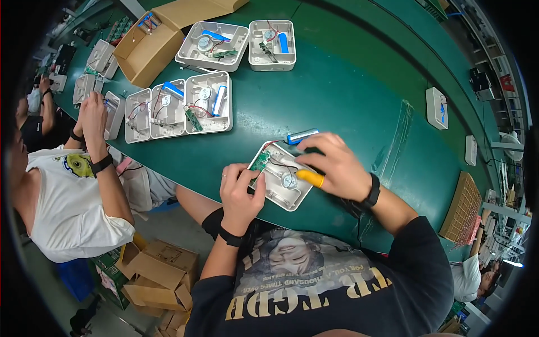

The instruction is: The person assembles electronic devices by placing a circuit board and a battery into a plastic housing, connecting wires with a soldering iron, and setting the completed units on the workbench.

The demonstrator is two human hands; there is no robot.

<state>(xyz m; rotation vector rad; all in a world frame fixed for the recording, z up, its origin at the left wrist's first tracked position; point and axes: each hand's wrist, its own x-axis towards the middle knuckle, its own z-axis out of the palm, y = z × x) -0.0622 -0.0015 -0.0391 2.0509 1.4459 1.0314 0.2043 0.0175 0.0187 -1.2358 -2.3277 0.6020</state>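
Note:
A white plastic housing (pixel 292 200) lies open on the green table in front of me. Inside it are a green circuit board (pixel 261 161), a round speaker-like part (pixel 289 180) and thin wires. My left hand (pixel 241 194) grips its left side, with thumb and index finger by the board. Over the right side hovers my right hand (pixel 339 168), slightly blurred, its fingers curved and apart. A yellow finger cot (pixel 310 178) covers its thumb, which reaches over the housing. Just beyond the far edge is a blue battery cell (pixel 302 136), close to my right index finger; contact cannot be made out.
Several similar housings (pixel 231 112) with blue cells and boards stand at the far left, near an open cardboard box (pixel 133 56). A person in a white shirt (pixel 78 219) works to my left. Two more housings (pixel 437 108) lie far right, beyond a strip of tape (pixel 396 140).

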